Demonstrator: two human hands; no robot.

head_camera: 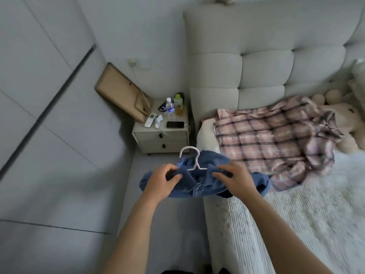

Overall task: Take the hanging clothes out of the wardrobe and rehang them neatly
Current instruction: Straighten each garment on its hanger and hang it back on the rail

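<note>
Flat grey wardrobe doors fill the left side, smooth and split by thin seams and one dark gap. A tan board leans on the wall above a pale nightstand with two drawers. On its top stand a clear bottle and a green-capped bottle, with a white remote and a dark phone lying flat.

The left hand grips the left shoulder of a blue denim shirt, fingers curled into the cloth. The shirt sits bunched between both hands, over the near corner of the bed. A thin white hanger rises from its collar, its hook curving up just past the fingertips. The right hand clutches the right shoulder the same way, fingers bent over the fabric.

Beyond lies a pink and dark plaid shirt, spread flat and rumpled on the ribbed, fuzzy white bedcover. A padded, tufted headboard stands behind, and a beige plush toy rests at the far right.
</note>
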